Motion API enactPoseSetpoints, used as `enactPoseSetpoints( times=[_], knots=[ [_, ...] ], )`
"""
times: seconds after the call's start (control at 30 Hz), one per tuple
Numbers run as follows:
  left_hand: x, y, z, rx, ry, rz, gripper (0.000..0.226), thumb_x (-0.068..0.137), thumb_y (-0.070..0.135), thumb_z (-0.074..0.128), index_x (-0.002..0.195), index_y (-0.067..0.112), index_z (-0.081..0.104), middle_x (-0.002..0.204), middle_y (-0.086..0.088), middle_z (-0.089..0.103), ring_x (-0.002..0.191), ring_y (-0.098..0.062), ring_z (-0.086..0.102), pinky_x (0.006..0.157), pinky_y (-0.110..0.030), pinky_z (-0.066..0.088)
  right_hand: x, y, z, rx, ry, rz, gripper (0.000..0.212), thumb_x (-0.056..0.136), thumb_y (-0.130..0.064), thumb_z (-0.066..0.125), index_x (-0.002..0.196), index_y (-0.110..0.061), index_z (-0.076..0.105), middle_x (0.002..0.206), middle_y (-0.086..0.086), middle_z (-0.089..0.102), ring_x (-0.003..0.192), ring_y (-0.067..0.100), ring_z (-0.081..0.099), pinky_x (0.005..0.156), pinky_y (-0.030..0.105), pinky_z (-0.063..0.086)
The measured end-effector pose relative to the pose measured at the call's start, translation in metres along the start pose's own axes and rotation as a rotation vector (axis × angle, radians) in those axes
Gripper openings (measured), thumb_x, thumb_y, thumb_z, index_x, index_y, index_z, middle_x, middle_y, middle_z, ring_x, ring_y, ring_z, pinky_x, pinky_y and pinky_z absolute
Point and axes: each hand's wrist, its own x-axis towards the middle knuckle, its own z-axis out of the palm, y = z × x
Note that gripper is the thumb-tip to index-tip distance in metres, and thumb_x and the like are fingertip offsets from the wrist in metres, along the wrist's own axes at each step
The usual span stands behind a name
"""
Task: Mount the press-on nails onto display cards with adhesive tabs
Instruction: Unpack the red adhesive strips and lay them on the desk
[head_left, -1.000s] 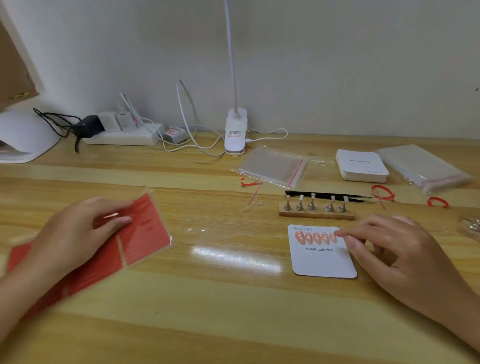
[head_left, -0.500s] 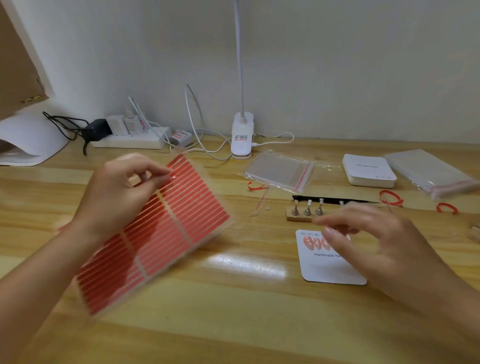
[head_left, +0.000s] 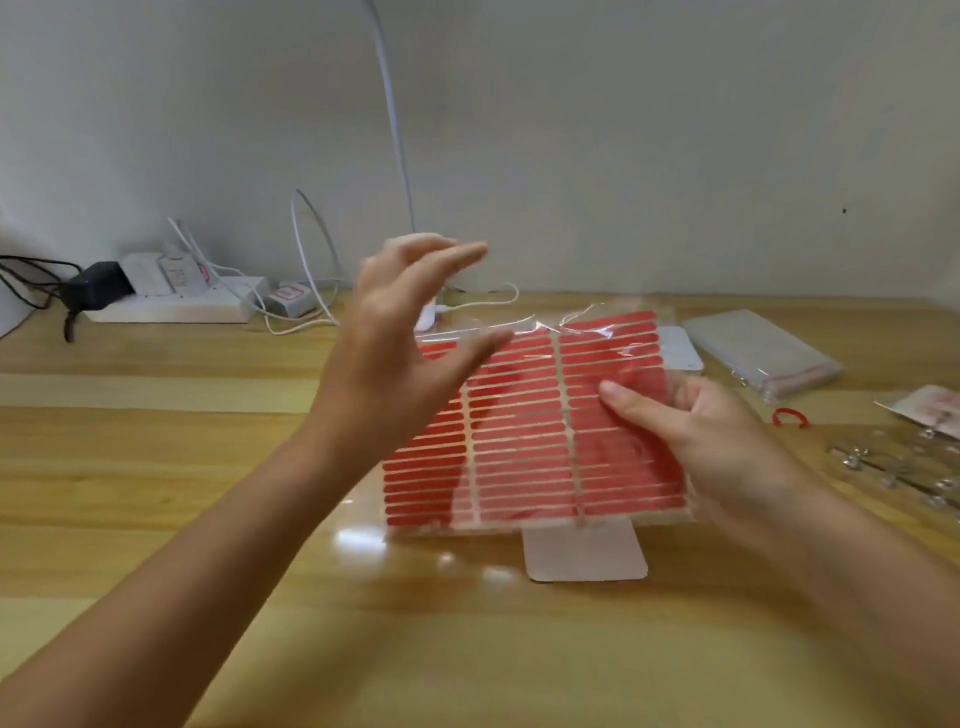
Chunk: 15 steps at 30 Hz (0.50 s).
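Observation:
A sheet of red adhesive tabs (head_left: 524, 431) in a clear sleeve hangs in the air above the middle of the wooden table. My right hand (head_left: 691, 436) grips its right edge, thumb on the front. My left hand (head_left: 400, 338) hovers in front of the sheet's upper left corner with fingers spread and straight; I cannot tell if it touches the sheet. Below the sheet, the lower part of the white display card (head_left: 587, 556) lies on the table; its nails are hidden behind the sheet.
A power strip (head_left: 171, 306) with plugs and white cables lies at the back left by the wall. Clear bags (head_left: 763, 353) and a white box (head_left: 680, 348) sit at the back right. Small metal nail stands (head_left: 893, 467) and a red band (head_left: 789, 415) lie at the right.
The tab sheet has moved from my left hand to my right, rising over the card. My left hand has let go and spread its fingers. The camera has shifted.

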Motion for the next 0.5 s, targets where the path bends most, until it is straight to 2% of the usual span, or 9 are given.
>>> enactPoseSetpoints(
  times=[0.07,0.13,0.17,0.23,0.3,0.37,0.5],
  knots=[
    [-0.003,-0.01,0.0,-0.091,0.01,-0.245,0.082,0.067,0.051,0.066,0.138,0.023,0.035,0.129,0.01,0.036,0.118,-0.003,0.036,0.094,-0.014,0.031,-0.002,0.001,-0.014,0.053,0.08,-0.022,0.012,0.066,-0.026,0.065,0.072,-0.021,0.075,0.078,0.002,0.073,0.07,0.014,0.07,0.052,0.024,0.054],
    [-0.007,-0.013,0.002,-0.514,-0.113,-0.601,0.104,0.052,0.053,0.081,0.139,0.026,0.031,0.136,0.007,0.043,0.119,-0.003,0.045,0.093,-0.021,0.037,-0.004,0.002,-0.024,0.103,0.123,-0.023,0.011,0.064,-0.024,0.065,0.068,-0.02,0.074,0.074,0.002,0.073,0.065,0.013,0.07,0.05,0.024,0.053],
    [-0.01,-0.013,0.005,-0.74,-0.164,-0.735,0.11,0.042,0.053,0.086,0.136,0.026,0.035,0.132,0.005,0.05,0.114,-0.005,0.053,0.09,-0.023,0.042,-0.005,0.003,-0.027,0.121,0.123,-0.016,0.011,0.064,-0.024,0.065,0.067,-0.02,0.075,0.073,0.002,0.073,0.065,0.013,0.07,0.05,0.025,0.053],
    [-0.017,-0.015,0.011,-0.905,-0.24,-0.858,0.116,0.028,0.051,0.089,0.129,0.026,0.039,0.12,0.003,0.061,0.103,-0.004,0.062,0.087,-0.026,0.047,-0.006,0.005,-0.03,0.135,0.097,0.005,0.012,0.063,-0.026,0.065,0.068,-0.022,0.075,0.076,0.004,0.073,0.067,0.015,0.07,0.051,0.027,0.054],
    [-0.02,-0.017,0.02,-0.871,-0.301,-0.882,0.109,0.041,0.044,0.088,0.134,0.021,0.038,0.115,0.003,0.064,0.101,-0.005,0.063,0.089,-0.029,0.047,-0.007,0.006,-0.032,0.135,0.058,0.002,0.013,0.062,-0.028,0.066,0.071,-0.025,0.075,0.08,0.004,0.074,0.072,0.016,0.071,0.053,0.028,0.055],
    [-0.021,-0.016,0.024,-0.879,-0.337,-0.901,0.099,0.051,0.037,0.086,0.135,0.016,0.039,0.111,0.002,0.067,0.099,-0.008,0.065,0.086,-0.029,0.049,-0.008,0.007,-0.034,0.14,0.005,-0.016,0.016,0.061,-0.03,0.067,0.074,-0.028,0.075,0.085,0.003,0.074,0.077,0.017,0.071,0.057,0.029,0.055],
    [-0.02,-0.016,0.02,-0.99,-0.425,-0.827,0.046,0.066,0.03,0.07,0.108,0.012,0.066,0.103,-0.009,0.07,0.089,-0.017,0.068,0.065,-0.021,0.053,-0.009,0.008,-0.037,0.133,-0.036,-0.038,0.019,0.063,-0.03,0.067,0.08,-0.03,0.074,0.092,0.004,0.073,0.084,0.019,0.07,0.061,0.029,0.056]
  ],
)
